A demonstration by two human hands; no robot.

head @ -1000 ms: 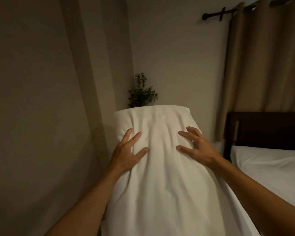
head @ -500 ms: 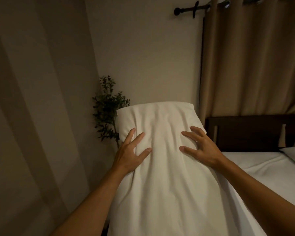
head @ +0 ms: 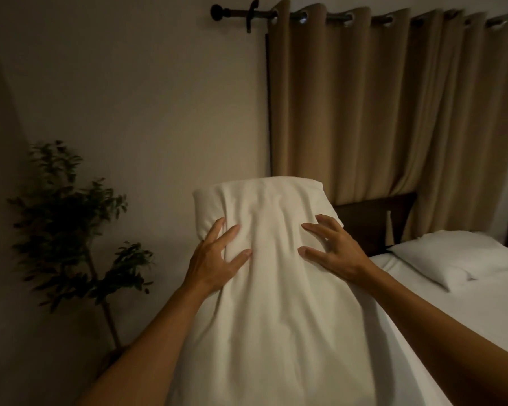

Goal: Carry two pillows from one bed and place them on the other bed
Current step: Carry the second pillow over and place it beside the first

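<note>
A long white pillow (head: 272, 303) is held upright in front of me, its top edge level with the headboard. My left hand (head: 214, 259) presses its left side with fingers spread and dug into the cloth. On the pillow's right side my right hand (head: 332, 253) grips the same way. A second white pillow (head: 455, 259) lies flat at the head of the bed (head: 464, 323) on the right, which has a white sheet. The held pillow hides the bed's near left corner.
A dark wooden headboard (head: 373, 221) stands behind the bed. Tan curtains (head: 393, 112) hang from a black rod (head: 241, 13) across the back wall. A potted leafy plant (head: 71, 224) stands at the left by the bare wall.
The view has swung to the right: the plant has slid to the left, and the curtains, the bed and the pillow lying on it have come into view. Both hands keep the same grip.
</note>
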